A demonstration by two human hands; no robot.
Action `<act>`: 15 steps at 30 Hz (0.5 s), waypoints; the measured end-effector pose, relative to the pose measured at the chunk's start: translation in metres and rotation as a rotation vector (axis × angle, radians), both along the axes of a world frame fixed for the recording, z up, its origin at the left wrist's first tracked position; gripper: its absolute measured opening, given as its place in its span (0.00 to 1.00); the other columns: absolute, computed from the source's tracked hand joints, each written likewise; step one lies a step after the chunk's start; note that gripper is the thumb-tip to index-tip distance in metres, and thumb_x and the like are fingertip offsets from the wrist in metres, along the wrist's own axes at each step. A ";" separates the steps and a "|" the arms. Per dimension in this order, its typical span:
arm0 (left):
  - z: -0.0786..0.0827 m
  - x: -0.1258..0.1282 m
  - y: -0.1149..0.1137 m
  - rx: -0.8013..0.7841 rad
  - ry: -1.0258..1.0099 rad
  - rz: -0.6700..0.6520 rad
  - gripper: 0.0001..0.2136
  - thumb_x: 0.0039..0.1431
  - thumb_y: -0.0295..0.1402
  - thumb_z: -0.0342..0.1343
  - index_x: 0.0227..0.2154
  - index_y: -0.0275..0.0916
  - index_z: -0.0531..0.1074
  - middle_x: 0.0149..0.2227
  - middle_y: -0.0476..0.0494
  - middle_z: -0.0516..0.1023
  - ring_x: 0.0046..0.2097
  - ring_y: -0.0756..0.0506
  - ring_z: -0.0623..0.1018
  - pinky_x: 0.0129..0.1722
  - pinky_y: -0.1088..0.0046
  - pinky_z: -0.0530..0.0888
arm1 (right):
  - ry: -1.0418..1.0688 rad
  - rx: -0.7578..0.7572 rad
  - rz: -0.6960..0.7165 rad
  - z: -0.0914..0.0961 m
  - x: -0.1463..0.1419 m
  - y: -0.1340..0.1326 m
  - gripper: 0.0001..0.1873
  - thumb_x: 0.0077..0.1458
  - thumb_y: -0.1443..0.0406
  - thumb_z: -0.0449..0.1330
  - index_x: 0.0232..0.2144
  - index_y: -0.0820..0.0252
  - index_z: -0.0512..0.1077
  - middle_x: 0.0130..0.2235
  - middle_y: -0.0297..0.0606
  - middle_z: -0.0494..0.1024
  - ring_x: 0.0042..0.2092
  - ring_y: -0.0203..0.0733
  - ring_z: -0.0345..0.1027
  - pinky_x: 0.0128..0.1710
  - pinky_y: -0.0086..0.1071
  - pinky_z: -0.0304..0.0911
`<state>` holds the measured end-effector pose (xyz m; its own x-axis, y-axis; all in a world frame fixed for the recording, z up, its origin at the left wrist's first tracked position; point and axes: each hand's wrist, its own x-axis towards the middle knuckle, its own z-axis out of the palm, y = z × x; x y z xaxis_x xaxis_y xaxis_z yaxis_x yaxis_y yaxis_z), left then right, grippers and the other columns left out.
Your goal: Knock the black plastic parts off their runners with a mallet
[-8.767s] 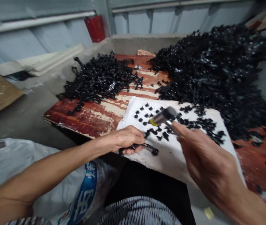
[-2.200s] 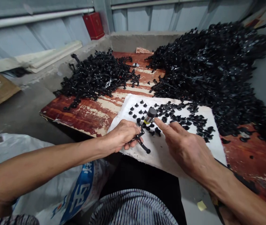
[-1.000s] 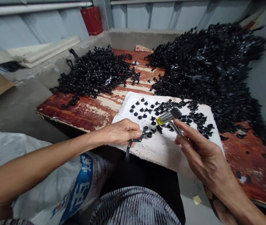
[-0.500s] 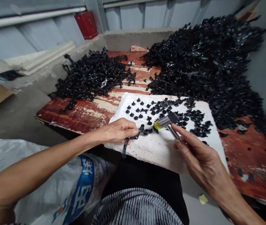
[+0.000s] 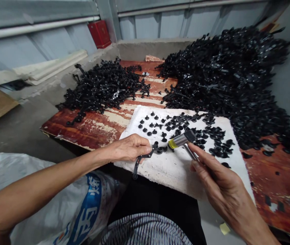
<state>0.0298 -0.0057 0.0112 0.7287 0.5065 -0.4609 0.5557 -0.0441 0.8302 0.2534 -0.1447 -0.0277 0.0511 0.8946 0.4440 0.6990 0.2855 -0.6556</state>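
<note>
My left hand is closed on a black plastic strip of small parts, pressing its end onto the white foam block. My right hand grips a small metal hammer with a yellow band, its head just above the strip's end. Several loose black round pieces lie scattered on the foam in front of the hammer.
A small heap of black strips lies at the back left of the worn red board. A much larger heap fills the right. A white printed sack sits by my left arm. A red box stands by the wall.
The hammer went from striking down on the strip to raised, and now hovers low near the strip's end. My left hand turned and shifted the strip along the foam edge.
</note>
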 end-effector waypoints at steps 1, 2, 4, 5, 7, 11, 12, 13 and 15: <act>0.000 0.000 0.000 -0.001 0.001 -0.005 0.18 0.58 0.46 0.52 0.23 0.37 0.65 0.20 0.52 0.67 0.19 0.56 0.59 0.18 0.80 0.55 | -0.018 0.020 0.004 -0.001 -0.001 0.000 0.22 0.63 0.70 0.52 0.58 0.61 0.68 0.54 0.45 0.76 0.53 0.43 0.72 0.55 0.40 0.66; 0.000 0.000 0.000 -0.002 0.002 -0.010 0.18 0.57 0.47 0.52 0.23 0.37 0.65 0.20 0.52 0.67 0.19 0.56 0.59 0.18 0.80 0.55 | -0.038 0.042 0.009 -0.002 -0.001 -0.001 0.23 0.63 0.71 0.52 0.59 0.59 0.68 0.55 0.44 0.76 0.53 0.42 0.73 0.54 0.38 0.67; 0.000 -0.001 0.000 -0.006 0.005 -0.017 0.18 0.57 0.48 0.52 0.23 0.36 0.65 0.20 0.52 0.67 0.20 0.56 0.59 0.19 0.80 0.55 | -0.086 0.078 0.030 -0.002 -0.003 -0.002 0.24 0.63 0.72 0.52 0.60 0.58 0.66 0.53 0.45 0.77 0.51 0.40 0.75 0.50 0.34 0.71; 0.000 -0.001 0.000 -0.011 0.008 -0.016 0.18 0.57 0.48 0.52 0.23 0.36 0.65 0.20 0.52 0.67 0.20 0.56 0.59 0.19 0.80 0.55 | -0.113 0.091 0.042 -0.003 -0.004 -0.003 0.24 0.63 0.72 0.51 0.61 0.58 0.65 0.51 0.45 0.78 0.49 0.39 0.76 0.46 0.31 0.73; 0.000 -0.002 0.001 -0.019 0.020 0.000 0.19 0.56 0.49 0.53 0.24 0.37 0.65 0.20 0.52 0.67 0.20 0.56 0.59 0.19 0.80 0.55 | -0.168 0.097 0.070 -0.002 -0.005 -0.004 0.24 0.64 0.72 0.49 0.61 0.60 0.64 0.48 0.48 0.79 0.45 0.39 0.77 0.37 0.26 0.75; 0.001 -0.003 0.002 -0.042 0.038 0.017 0.20 0.55 0.51 0.53 0.24 0.37 0.65 0.20 0.53 0.66 0.20 0.55 0.60 0.19 0.80 0.56 | -0.199 0.087 0.089 -0.002 -0.005 -0.004 0.23 0.64 0.72 0.48 0.60 0.62 0.63 0.47 0.49 0.79 0.44 0.39 0.78 0.30 0.22 0.74; 0.002 -0.003 0.002 -0.049 0.039 0.015 0.21 0.55 0.52 0.53 0.24 0.37 0.65 0.20 0.53 0.66 0.21 0.55 0.60 0.19 0.80 0.56 | -0.186 0.092 0.085 -0.003 -0.004 -0.004 0.23 0.65 0.72 0.47 0.60 0.62 0.63 0.46 0.48 0.79 0.43 0.38 0.78 0.31 0.22 0.73; 0.003 -0.003 0.002 -0.055 0.042 0.012 0.21 0.55 0.53 0.53 0.25 0.37 0.65 0.20 0.53 0.66 0.21 0.55 0.60 0.20 0.80 0.56 | -0.171 0.101 0.082 -0.004 -0.004 -0.004 0.22 0.65 0.72 0.47 0.60 0.61 0.62 0.46 0.47 0.79 0.42 0.36 0.78 0.32 0.21 0.73; 0.005 -0.003 0.002 -0.064 0.047 0.014 0.22 0.56 0.54 0.53 0.25 0.36 0.65 0.21 0.52 0.66 0.21 0.55 0.60 0.20 0.80 0.56 | -0.143 0.113 0.079 -0.006 -0.002 -0.004 0.23 0.65 0.72 0.48 0.61 0.60 0.62 0.46 0.45 0.79 0.44 0.35 0.77 0.35 0.21 0.73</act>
